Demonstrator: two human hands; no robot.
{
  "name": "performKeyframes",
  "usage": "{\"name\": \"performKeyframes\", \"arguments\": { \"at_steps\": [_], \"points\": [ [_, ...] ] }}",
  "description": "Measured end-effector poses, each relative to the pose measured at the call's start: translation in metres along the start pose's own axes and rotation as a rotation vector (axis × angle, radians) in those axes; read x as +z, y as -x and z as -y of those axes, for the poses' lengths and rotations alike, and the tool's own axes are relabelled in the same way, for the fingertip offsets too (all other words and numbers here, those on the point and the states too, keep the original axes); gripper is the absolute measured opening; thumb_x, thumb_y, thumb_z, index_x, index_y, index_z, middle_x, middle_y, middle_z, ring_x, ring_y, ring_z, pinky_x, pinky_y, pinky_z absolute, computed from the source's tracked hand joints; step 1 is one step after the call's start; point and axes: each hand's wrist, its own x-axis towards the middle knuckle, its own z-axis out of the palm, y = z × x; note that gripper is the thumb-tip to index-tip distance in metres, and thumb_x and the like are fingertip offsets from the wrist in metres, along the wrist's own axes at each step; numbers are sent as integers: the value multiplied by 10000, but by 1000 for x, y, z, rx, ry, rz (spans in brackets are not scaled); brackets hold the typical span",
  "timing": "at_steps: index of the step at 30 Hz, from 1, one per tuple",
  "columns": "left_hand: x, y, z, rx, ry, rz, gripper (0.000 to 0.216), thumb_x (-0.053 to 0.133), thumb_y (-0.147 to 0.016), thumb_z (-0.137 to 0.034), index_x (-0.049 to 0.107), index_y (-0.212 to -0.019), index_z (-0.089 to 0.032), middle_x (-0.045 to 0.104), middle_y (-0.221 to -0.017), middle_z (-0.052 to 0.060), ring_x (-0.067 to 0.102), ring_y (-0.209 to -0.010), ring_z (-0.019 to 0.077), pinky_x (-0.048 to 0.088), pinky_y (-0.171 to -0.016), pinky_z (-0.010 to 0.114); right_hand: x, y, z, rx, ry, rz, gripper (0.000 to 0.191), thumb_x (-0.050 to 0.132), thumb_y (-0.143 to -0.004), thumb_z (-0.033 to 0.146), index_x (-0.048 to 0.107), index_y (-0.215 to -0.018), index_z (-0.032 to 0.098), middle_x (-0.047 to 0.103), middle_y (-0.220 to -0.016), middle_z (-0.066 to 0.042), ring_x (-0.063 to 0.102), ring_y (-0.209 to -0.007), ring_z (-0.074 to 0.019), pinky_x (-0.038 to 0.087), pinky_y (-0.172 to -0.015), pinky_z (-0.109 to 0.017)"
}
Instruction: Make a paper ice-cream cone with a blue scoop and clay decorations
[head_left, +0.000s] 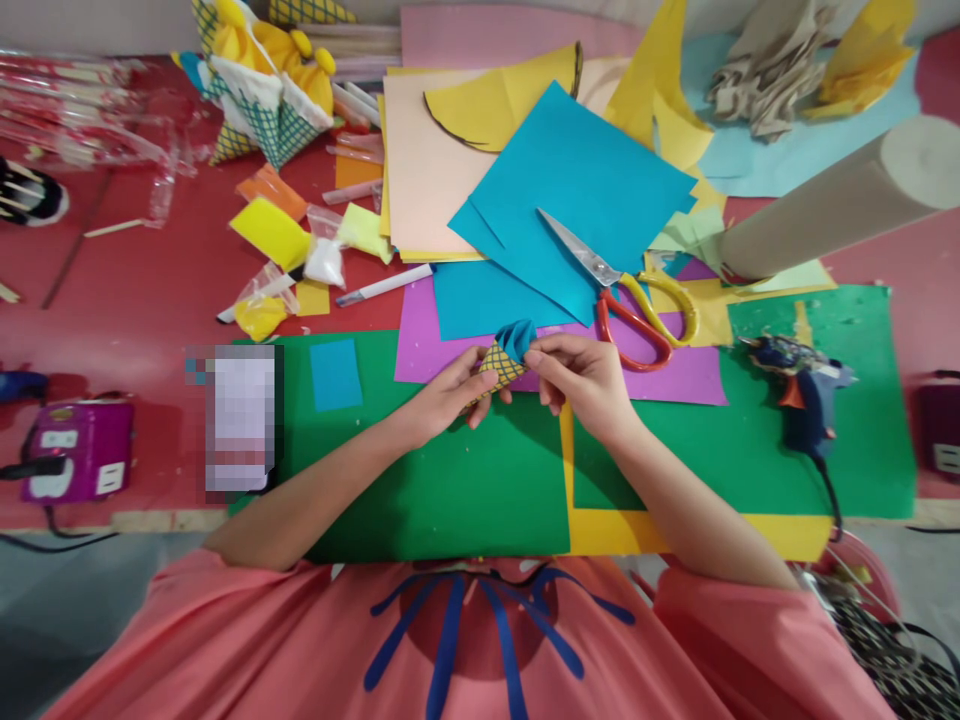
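My left hand [450,392] and my right hand [581,378] meet over the green sheet [450,480] and pinch a small paper cone [507,353] between them. The cone is yellow with a dark grid pattern, and folded blue paper sticks out of its wide end. My left fingers close on the cone's pointed lower part. My right fingers press on the blue folds at the top. Scissors [630,300] with red and yellow handles lie just beyond my right hand, on a blue sheet [577,190].
A blue glue gun [802,395] lies on the green sheet at right, its cord running towards me. Loose coloured sheets fill the middle; a cardboard roll [832,200] lies at far right. Finished paper cones [262,90] stand at upper left; a purple power strip [75,450] sits at left.
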Motion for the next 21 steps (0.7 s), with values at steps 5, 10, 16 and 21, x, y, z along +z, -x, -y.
{"name": "performKeyframes", "arguments": {
  "at_steps": [5,10,16,21],
  "points": [
    [1,1,0,-3,9,-8,526,569,-850,-596,438,-1116,-162,610,-814,-12,437,-409,16,275,-385,199,-1,0,-2,18,-8,40,296,713,-788,444,656,-849,160,567,-439,57,454,-309,-54,341,-315,-157],
    [1,1,0,-23,50,8,494,536,-875,-590,444,-1108,-164,591,-802,-21,406,-387,3,273,-385,194,-2,0,-3,9,24,66,308,672,-821,460,651,-866,156,563,-449,56,455,-323,-53,349,-330,-157],
    [1,2,1,-49,87,-2,503,549,-865,-598,453,-1105,-167,574,-778,-30,391,-380,1,260,-378,183,-3,0,-3,-37,83,71,245,574,-885,394,624,-885,154,563,-479,54,469,-353,-53,368,-354,-157],
    [2,0,1,-35,78,-33,507,570,-859,-582,456,-1132,-171,581,-775,-30,379,-374,-1,267,-376,184,-4,-1,0,13,93,112,210,641,-820,338,580,-900,153,562,-479,71,461,-342,-50,366,-351,-157]
  ]
}}
